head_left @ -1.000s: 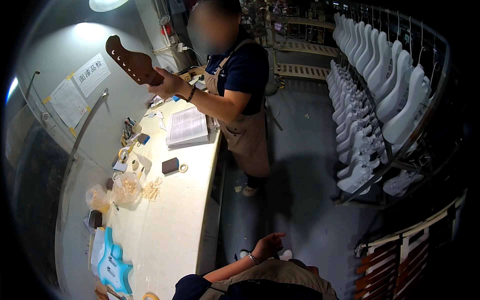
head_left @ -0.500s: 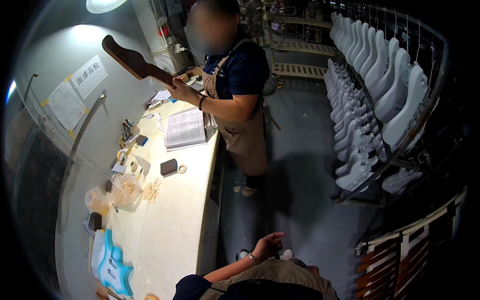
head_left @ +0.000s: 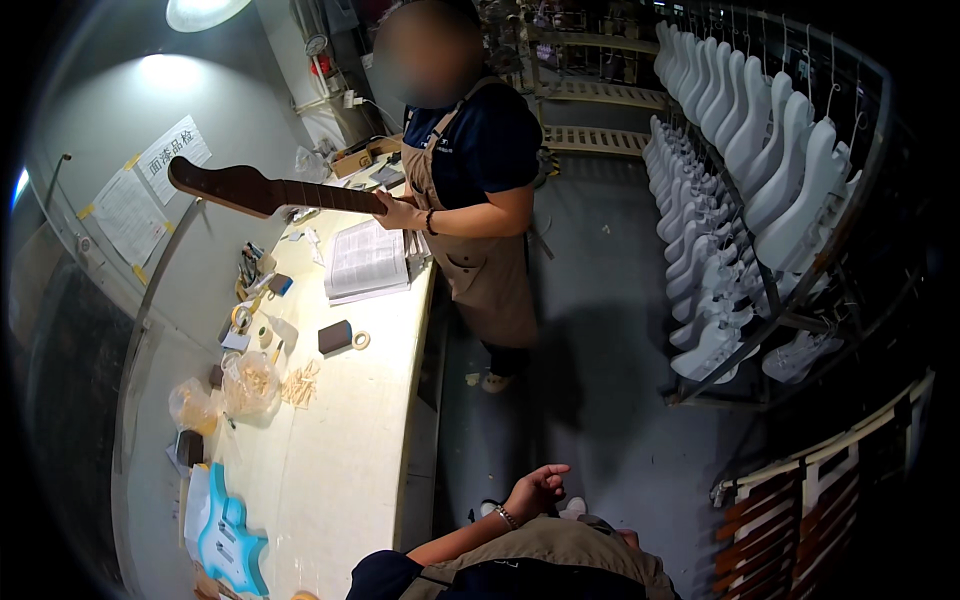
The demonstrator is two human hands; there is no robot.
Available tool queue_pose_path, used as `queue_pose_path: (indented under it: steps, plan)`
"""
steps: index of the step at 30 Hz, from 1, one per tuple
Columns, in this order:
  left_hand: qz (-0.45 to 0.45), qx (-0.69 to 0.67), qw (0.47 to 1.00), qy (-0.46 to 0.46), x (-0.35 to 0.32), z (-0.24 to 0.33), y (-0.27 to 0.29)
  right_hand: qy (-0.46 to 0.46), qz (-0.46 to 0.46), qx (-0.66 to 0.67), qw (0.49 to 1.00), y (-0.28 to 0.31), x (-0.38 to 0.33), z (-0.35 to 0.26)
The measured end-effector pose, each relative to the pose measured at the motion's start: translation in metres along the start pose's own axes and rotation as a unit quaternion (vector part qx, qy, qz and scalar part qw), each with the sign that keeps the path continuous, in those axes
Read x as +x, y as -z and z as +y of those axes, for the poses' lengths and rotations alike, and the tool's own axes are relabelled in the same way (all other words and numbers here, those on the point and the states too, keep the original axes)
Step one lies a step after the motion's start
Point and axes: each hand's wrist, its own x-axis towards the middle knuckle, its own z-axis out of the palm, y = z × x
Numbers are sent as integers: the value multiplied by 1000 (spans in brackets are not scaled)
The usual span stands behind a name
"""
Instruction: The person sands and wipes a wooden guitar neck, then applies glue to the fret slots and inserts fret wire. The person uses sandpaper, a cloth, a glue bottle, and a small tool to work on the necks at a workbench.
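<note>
My left hand (head_left: 540, 488) hangs in front of my apron, over the floor just right of the workbench. Its index finger points out and the other fingers curl loosely; no object shows in it. By my right side only a sliver of skin shows, and my right hand itself is not to be seen. Across the bench's far end, a co-worker in a tan apron (head_left: 480, 290) holds a dark brown guitar neck (head_left: 320, 195) by its fretted part, headstock toward the wall. Nearest my left arm, on the workbench (head_left: 345, 480), lies a light blue guitar body (head_left: 225, 535).
An open book (head_left: 368, 262), a dark sanding block (head_left: 335, 337), a tape roll (head_left: 361, 340) and plastic bags (head_left: 250, 385) of pale pieces lie on the bench. At right stands a rack of hanging white guitar necks (head_left: 750, 150); nearer is a rack holding brown wooden pieces (head_left: 750, 530).
The co-worker has swung the guitar neck's headstock down and toward the wall, so it lies more level and its fretted face shows. My left hand stays where it was.
</note>
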Motion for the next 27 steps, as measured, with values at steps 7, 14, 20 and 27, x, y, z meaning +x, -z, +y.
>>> queue_pose_path:
  steps: [7, 14, 20, 27]
  plan:
    - [10, -17, 1000, 5, -8, 5, -1, 6, 12, 23, 1000, -8, -7, -2]
    - [-14, -7, 999, 42, -3, 14, 3, 38, 30, 55, 997, -22, -20, -18]
    - [72, 29, 995, 67, 1, 15, -8, 7, 57, 122, 991, -26, -64, -40]
    - [41, 67, 978, 192, 22, -2, -3, 34, 240, 218, 945, 4, -97, 37]
